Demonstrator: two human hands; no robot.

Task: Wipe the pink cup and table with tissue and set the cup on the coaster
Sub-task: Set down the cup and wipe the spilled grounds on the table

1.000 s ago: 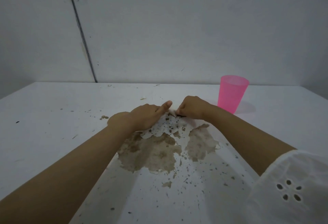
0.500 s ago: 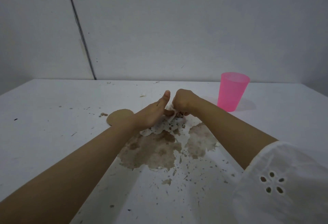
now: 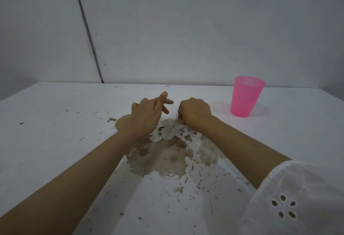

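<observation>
A pink plastic cup stands upright on the white table, to the right of my hands. A white tissue, soaked and spotted brown, lies flat over a brown spill in the table's middle. My right hand has its fingers curled down on the tissue's far right edge and grips it. My left hand hovers over the tissue's left part with fingers spread and holds nothing. A round tan coaster shows partly behind my left wrist.
Brown specks and crumbs are scattered over the table, thickest in front of the spill. A grey wall rises right behind the table's far edge. The loose white sleeve of my right arm hangs low at the near right.
My left hand has let go of the tissue's edge and lifted with its fingers spread. My right hand still grips the tissue and has shifted a little right. The coaster came into view.
</observation>
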